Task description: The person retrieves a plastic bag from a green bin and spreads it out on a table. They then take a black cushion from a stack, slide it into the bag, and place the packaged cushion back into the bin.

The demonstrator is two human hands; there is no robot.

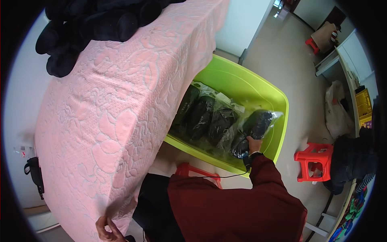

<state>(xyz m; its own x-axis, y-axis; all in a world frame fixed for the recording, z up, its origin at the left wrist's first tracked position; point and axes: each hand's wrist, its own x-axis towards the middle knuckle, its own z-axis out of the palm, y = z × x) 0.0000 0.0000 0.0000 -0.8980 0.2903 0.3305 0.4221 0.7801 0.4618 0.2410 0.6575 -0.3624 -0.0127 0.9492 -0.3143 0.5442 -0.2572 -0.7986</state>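
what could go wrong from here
The black bundle in shiny clear plastic might slip, since the right hand seems to grip only its middle. The thin black cable near that wrist could snag on the rim of the yellow-green plastic tub.

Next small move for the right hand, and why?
Probably have the right hand ease the black bundle in clear plastic down: it's held by that hand alone, at the right end of the lime-green plastic tub, beside similar wrapped black bundles.
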